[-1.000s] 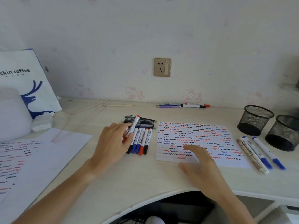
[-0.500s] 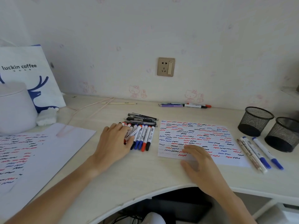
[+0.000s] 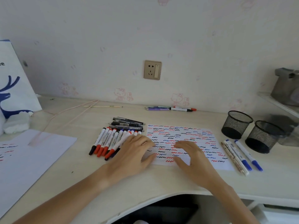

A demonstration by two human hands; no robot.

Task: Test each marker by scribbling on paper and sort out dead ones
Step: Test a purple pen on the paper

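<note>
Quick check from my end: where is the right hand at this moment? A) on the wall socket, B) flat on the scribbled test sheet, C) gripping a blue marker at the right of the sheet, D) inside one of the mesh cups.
B: the right hand lies with fingers spread on the scribbled sheet, holding no marker; the mesh cups stand apart at the far right.
</note>
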